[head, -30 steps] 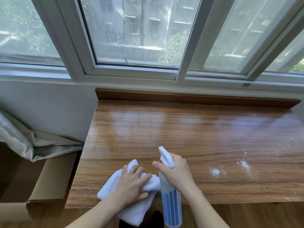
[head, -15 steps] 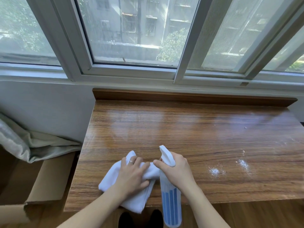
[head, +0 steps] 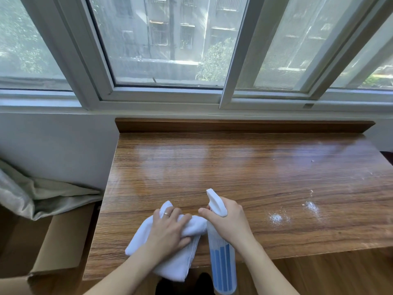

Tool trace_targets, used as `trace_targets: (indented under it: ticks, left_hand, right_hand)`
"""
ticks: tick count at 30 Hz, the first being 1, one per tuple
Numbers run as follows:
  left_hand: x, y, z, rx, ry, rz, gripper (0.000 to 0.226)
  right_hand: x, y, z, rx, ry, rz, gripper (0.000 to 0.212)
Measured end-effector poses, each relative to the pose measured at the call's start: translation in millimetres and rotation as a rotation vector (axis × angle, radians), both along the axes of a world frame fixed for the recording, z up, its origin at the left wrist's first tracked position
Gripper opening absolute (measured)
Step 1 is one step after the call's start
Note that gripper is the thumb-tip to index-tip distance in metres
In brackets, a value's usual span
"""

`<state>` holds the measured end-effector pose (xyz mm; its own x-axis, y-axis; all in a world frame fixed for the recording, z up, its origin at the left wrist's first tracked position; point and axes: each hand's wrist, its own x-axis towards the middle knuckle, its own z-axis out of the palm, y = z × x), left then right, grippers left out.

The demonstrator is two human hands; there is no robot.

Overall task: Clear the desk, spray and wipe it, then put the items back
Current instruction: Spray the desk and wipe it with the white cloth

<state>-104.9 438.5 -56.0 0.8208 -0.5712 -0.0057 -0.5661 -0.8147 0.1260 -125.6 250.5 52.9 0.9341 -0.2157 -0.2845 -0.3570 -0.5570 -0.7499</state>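
The left hand [head: 170, 228] is grasping a bunched white cloth [head: 163, 248], fingers curled over its fold and pressing it onto the near edge of the wooden desk [head: 234, 167]; the cloth's lower part is hanging past that edge. Just beside those fingers, the right hand [head: 228, 223] is wrapping round the neck of a spray bottle [head: 221, 262], forefinger extending toward the cloth. Beyond the right hand, white powder patches [head: 276, 218] are lying on the desk
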Motion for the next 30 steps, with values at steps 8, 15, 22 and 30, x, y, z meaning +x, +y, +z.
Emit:
trace_targets:
  ticks: [8,15,22,30]
  left_hand:
    - [70.0,-17.7,19.1,0.069,0.045,0.21,0.057]
    - [75.3,-29.9,9.0,0.064,0.074,0.332,0.064]
    - [62.3,-35.8,1.4,0.045,0.185,0.432,0.087]
    - [60.5,-38.0,4.5,0.058,0.144,0.412,0.072]
  right_hand:
    - [9.0,-12.2,4.3,0.019,0.016,0.051,0.036]
    - [31.1,-33.2,10.5,0.045,-0.001,0.121,0.041]
    - [49.3,-56.1,12.6,0.03,0.001,0.175,0.04]
    - [71.0,-58.5,15.4,0.059,0.025,0.17,0.04]
